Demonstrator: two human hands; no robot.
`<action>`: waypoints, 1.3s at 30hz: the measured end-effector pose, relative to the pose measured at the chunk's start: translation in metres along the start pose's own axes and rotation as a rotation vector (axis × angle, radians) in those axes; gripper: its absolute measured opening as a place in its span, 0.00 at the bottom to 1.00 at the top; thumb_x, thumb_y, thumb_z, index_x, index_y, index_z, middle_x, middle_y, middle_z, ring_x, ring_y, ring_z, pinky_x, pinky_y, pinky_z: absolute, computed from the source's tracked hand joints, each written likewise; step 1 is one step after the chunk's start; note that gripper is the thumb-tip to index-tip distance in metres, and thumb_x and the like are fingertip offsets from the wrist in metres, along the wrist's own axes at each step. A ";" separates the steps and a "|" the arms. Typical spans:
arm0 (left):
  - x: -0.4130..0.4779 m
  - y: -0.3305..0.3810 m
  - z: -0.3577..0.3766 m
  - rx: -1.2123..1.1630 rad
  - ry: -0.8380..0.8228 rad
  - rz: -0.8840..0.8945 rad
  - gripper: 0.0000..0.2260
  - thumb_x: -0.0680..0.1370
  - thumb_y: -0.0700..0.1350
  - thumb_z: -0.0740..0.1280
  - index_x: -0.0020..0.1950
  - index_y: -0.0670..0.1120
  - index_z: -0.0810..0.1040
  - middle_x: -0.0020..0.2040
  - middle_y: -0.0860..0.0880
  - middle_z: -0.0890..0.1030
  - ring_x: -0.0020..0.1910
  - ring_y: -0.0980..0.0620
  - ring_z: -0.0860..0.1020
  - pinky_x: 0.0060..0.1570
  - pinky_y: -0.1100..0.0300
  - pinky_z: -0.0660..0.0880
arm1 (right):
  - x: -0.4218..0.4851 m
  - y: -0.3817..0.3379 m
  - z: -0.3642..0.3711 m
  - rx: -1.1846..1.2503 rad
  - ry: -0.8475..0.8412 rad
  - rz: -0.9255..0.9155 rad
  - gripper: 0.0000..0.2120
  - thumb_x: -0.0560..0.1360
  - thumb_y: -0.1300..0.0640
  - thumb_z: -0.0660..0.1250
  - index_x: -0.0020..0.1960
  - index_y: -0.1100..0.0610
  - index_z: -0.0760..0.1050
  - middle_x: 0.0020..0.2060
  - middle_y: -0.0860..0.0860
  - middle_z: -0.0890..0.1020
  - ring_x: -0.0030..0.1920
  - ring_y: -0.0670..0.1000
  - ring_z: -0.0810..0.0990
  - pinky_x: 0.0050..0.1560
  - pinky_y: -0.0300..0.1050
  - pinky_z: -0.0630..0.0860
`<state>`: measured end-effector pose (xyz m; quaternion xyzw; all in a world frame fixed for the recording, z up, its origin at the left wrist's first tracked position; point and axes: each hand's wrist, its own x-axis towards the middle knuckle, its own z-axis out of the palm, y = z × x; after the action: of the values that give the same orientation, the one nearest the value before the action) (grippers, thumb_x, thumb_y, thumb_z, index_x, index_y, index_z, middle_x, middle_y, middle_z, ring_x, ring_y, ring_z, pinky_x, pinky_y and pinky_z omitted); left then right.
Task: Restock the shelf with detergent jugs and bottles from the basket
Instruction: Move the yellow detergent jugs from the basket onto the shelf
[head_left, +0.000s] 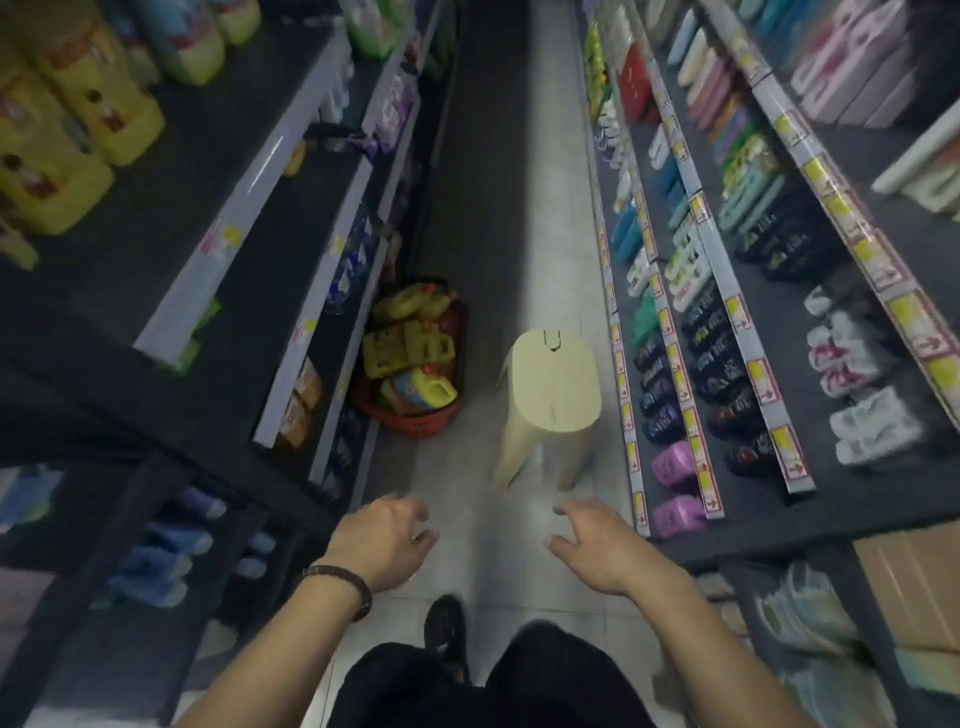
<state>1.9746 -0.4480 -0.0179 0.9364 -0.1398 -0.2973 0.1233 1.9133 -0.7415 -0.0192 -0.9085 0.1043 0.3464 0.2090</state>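
— Where are the jugs?

— On the floor up the aisle. A red basket (415, 415) sits tight against the foot of the left shelving (249, 171), heaped with yellow detergent jugs (408, 348); one jug with a red cap and a bright label (423, 387) lies on its side at the near end. More yellow jugs (67, 130) already stand on the upper left shelf, with bare dark board beside them.

— And the person's hands?

— Both out in front, low over the floor, holding nothing. The left hand (382, 540), a dark beaded bracelet (345, 587) on its wrist, has the fingers loosely curled and a little apart. The right hand (597, 551) is palm down, fingers spread and slightly bent. Both are well short of the basket.

— Anything in the way?

— A pale yellow plastic stool (550, 395) stands in the middle of the aisle, just right of the basket and between the right hand and the far floor. A small metal hook (551, 340) lies on its seat. The aisle is narrow: slippers and sandals (727, 364) fill the right-hand racks, price tags (691, 415) all along the edges. A dark shoe (445, 631) shows on the tiles below the hands.
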 end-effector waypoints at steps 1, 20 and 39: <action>0.015 0.000 -0.013 -0.003 0.006 0.001 0.16 0.82 0.60 0.63 0.65 0.53 0.76 0.62 0.50 0.79 0.60 0.47 0.80 0.56 0.51 0.79 | 0.012 -0.004 -0.014 0.007 0.011 0.001 0.31 0.84 0.40 0.62 0.82 0.52 0.63 0.79 0.56 0.68 0.79 0.57 0.66 0.78 0.53 0.66; 0.237 -0.004 -0.172 -0.129 0.102 -0.218 0.13 0.79 0.62 0.64 0.58 0.57 0.75 0.54 0.54 0.78 0.53 0.49 0.81 0.52 0.50 0.80 | 0.294 -0.068 -0.220 -0.074 -0.126 -0.128 0.29 0.84 0.40 0.63 0.81 0.50 0.65 0.75 0.54 0.70 0.76 0.57 0.70 0.76 0.55 0.70; 0.376 -0.083 -0.281 -0.263 0.112 -0.161 0.15 0.83 0.57 0.62 0.68 0.54 0.75 0.66 0.50 0.80 0.63 0.48 0.79 0.60 0.55 0.76 | 0.434 -0.262 -0.311 -0.344 -0.118 -0.287 0.30 0.84 0.38 0.60 0.81 0.50 0.63 0.71 0.55 0.70 0.75 0.60 0.70 0.75 0.55 0.69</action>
<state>2.4508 -0.4556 -0.0174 0.9355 -0.0172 -0.2692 0.2284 2.5036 -0.6683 -0.0211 -0.9144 -0.0991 0.3785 0.1040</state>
